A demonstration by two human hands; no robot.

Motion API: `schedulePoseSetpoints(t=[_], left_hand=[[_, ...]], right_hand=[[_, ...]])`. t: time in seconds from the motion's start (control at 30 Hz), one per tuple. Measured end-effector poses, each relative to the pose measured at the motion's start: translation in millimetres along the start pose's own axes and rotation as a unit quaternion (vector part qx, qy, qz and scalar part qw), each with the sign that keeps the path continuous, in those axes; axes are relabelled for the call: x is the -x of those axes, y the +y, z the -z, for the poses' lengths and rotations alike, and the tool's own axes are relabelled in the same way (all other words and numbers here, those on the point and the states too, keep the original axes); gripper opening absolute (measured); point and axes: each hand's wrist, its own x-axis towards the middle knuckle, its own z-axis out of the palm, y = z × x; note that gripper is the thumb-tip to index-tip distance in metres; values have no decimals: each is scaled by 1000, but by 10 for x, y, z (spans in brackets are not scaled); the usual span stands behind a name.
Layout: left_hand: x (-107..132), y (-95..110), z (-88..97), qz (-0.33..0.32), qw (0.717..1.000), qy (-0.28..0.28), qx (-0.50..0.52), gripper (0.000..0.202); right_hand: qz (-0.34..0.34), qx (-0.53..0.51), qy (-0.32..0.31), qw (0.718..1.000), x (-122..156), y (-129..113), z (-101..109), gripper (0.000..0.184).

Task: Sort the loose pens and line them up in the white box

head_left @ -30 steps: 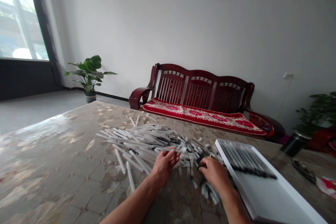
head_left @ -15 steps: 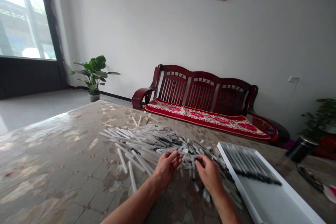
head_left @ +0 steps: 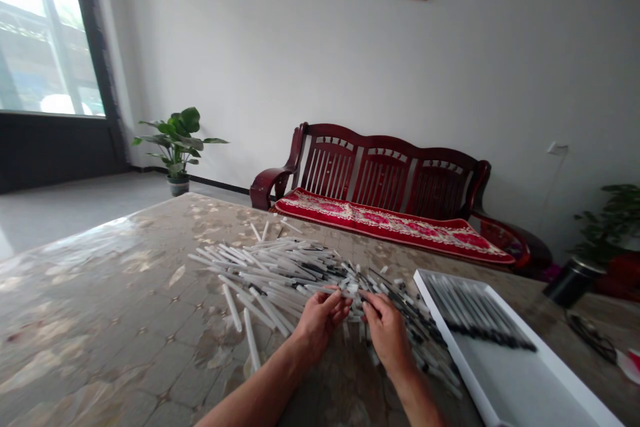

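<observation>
My left hand (head_left: 321, 323) is closed around a translucent white pen barrel, which lies roughly level between thumb and fingers. My right hand (head_left: 387, 333) pinches a small dark pen part at the right end of that barrel; its exact kind is too small to tell. The fingertips of both hands are close together. Behind and left of them spreads a heap of white pen barrels (head_left: 265, 270). Dark and clear small pen parts (head_left: 425, 327) lie scattered behind and right of my right hand.
A white tray (head_left: 515, 387) stands on the right, with a row of pens (head_left: 480, 310) at its far end. Beyond it are a black canister (head_left: 574, 283) and dark-framed glasses (head_left: 593, 340). A wooden bench (head_left: 385, 167) stands behind the patterned table (head_left: 125, 320).
My right hand has moved left and slightly up, bringing the dark part to the end of the barrel. My left hand stays nearly in place, still gripping the barrel.
</observation>
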Motion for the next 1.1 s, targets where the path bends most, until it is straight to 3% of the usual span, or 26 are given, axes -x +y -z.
schedulePoseSetpoints(t=[0.13,0.3,0.63,0.8,1.1], left_hand=[[-11,-16,-4,-2,1000,-7,-2,17],[-25,-24,4,-7,1000,-11,-4,19],[-16,-42,20,-21,999,-25,-33,29],[5,-35,2,-25,999,-16,-29,32],[15,-64,4,-55,998,-14,-38,41]], right_hand=[[10,-14,10,1000,7,-23,-33,26],[-29,-54,22,998,23,-78,-61,23],[-40,-47,29,998,19,-59,-39,14],[-59,-47,24,997,35,-29,-66,20],[-4,71,23,997,22,-140,-101,35]])
